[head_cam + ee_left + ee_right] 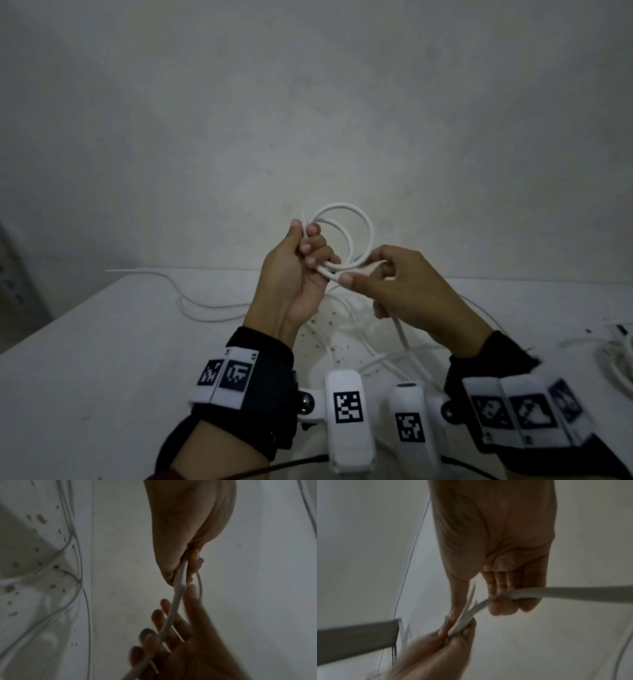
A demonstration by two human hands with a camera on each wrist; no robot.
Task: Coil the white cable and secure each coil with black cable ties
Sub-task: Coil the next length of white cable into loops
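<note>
Above the table my left hand (310,251) grips a small coil of white cable (364,228), two loops of which stand up past its fingers. My right hand (363,274) sits just right of it, thumb and fingers pinching the strand that leaves the coil. From there the cable's loose length (404,337) drops to the table. In the left wrist view my left hand (187,566) holds the cable (177,596) while the right hand (164,632) curls round it below. In the right wrist view my right hand (503,604) holds the cable (565,593) beside the left hand (453,630). No black cable tie shows.
The white table (102,359) is speckled under my hands, with slack cable (205,310) snaking across its left side. More white cables and small parts (613,349) lie at the right edge. A plain wall (308,102) rises behind. A black cord (274,466) crosses the bottom.
</note>
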